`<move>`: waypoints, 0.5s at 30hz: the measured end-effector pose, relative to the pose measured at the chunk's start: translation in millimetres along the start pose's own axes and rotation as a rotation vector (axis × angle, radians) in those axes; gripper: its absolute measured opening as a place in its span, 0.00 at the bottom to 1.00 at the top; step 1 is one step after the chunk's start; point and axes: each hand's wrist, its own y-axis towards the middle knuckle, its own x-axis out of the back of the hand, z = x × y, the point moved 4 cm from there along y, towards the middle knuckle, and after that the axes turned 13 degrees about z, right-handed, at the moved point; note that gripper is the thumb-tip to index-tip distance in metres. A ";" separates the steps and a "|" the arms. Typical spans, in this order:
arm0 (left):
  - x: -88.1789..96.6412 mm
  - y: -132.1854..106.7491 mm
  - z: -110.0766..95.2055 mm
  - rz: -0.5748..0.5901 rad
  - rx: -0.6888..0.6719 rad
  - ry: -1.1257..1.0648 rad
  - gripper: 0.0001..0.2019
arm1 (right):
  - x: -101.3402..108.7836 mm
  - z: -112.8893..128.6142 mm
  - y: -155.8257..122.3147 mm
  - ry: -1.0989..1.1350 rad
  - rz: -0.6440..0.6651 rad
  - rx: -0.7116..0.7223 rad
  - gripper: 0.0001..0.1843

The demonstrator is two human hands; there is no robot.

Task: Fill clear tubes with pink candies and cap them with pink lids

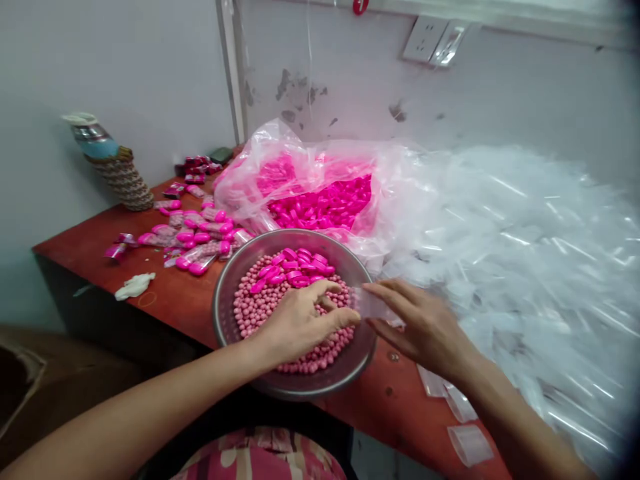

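Right hand [417, 323] at the bowl's right edge, gripping a short clear tube [374, 305] between the fingers above and the thumb below; palm not in view. Tube lies roughly level over the rim, its near end pointing at my other hand.

Left hand [300, 323] reaches in from the left, above the beads, fingers curled and thumb stretched toward the tube's end. Whether the fingers pinch anything, I cannot tell.

Under both: a round metal bowl [359, 357], sitting at the front of a red table [175, 313], close to my lap, where patterned cloth [270, 457] shows. Bowl contains many dull pink beads [255, 313]; bright pink caps [300, 262] lie piled on them toward the far side.

Behind the bowl, an open plastic bag [280, 137] bulges with more pink caps, leaning toward the wall. To my right, a large heap of clear tubes [530, 253], smeared by blur; a few single tubes [470, 445] lie apart near the table's front edge.

Left of the bowl, a scatter of bead-filled tubes [203, 252] with pink ends. Beyond those, a bottle in a knitted cover [120, 170], tilted in my view. Nearer, a crumpled white scrap [135, 286]. Wall socket [425, 39] high up at right.
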 end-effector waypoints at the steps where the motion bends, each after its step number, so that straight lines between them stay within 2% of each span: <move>1: -1.1 0.2 1.3 -0.011 -0.006 -0.014 0.22 | -0.6 12.7 7.3 -0.036 0.004 0.058 0.20; 4: 8.8 -4.8 1.7 -0.083 -0.048 0.049 0.12 | -8.9 32.7 26.9 -0.046 0.030 0.137 0.18; 8: 30.5 -24.4 -2.9 -0.139 -0.049 0.284 0.05 | -19.9 35.8 45.5 0.104 0.233 0.066 0.08; 10: 35.7 -35.2 -6.0 -0.121 -0.047 0.343 0.05 | -18.8 41.8 51.2 0.231 0.349 0.057 0.05; 15: 35.9 -58.9 -12.5 -0.040 -0.037 0.275 0.05 | -3.1 64.0 58.9 0.557 0.525 0.111 0.11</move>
